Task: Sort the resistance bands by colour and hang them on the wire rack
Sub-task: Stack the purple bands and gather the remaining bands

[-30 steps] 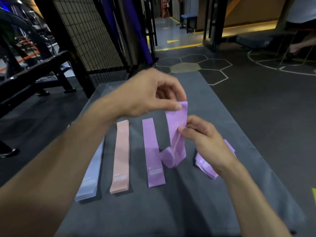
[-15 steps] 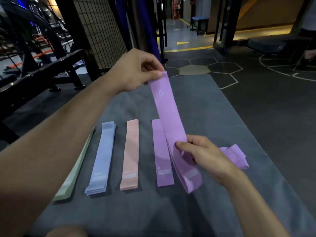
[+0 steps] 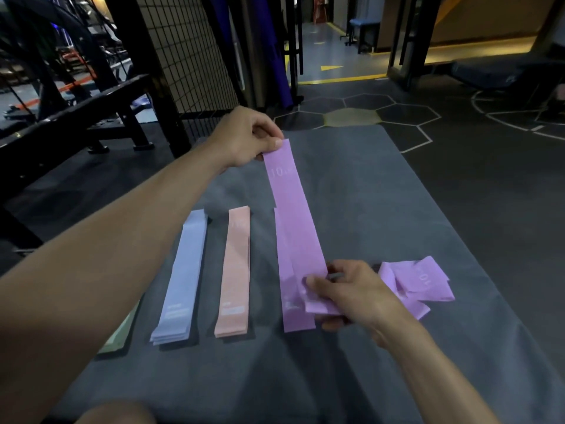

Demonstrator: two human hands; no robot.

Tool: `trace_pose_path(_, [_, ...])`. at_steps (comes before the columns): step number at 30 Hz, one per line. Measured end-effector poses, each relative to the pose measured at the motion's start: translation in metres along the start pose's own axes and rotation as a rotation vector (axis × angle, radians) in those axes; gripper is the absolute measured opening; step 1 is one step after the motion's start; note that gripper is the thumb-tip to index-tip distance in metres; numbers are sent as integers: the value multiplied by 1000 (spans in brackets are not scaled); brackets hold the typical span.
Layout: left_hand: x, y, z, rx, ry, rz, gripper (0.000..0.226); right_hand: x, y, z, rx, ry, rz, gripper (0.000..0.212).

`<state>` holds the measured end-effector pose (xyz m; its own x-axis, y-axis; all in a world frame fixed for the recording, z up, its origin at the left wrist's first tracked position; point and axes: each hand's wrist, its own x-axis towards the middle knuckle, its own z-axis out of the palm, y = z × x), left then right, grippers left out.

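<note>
- So far the sorting is well on, judging by the mat (image 3: 382,191): a blue stack (image 3: 180,276), a pink stack (image 3: 234,270) and a purple stack (image 3: 289,301) lie side by side in straight rows, with a green stack (image 3: 120,338) at the left, mostly hidden under the forearm.
- One purple band (image 3: 293,215) is in hand, stretched flat above the purple stack and roughly in line with it, its lower part overlapping that stack.
- At the far end the left hand (image 3: 244,137) pinches the band's top edge between thumb and curled fingers.
- At the near end the right hand (image 3: 351,293) grips the band's lower end, thumb on top and fingers curled beneath.
- Unsorted still: a crumpled purple pile (image 3: 419,283) lies on the mat just right of the right hand; how many bands are in it I cannot tell.
- Hanging looks not yet begun: the wire rack (image 3: 189,53) stands behind the mat at the upper left, and no band shows on the part in view.
- What is left, by my reckoning: lay this band down, flatten the crumpled ones, then hang every colour group.
</note>
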<state>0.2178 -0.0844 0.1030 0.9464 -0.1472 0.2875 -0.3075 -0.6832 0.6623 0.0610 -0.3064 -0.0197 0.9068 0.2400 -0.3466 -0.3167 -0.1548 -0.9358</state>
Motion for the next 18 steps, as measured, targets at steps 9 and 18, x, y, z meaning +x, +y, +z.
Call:
trace_pose_path(9, [18, -57, 60, 120, -98, -133, 7, 9, 11, 18, -226, 134, 105, 41])
trace_pose_path(18, [23, -106, 101, 272, -148, -216, 16, 23, 19, 27, -463, 64, 112, 19])
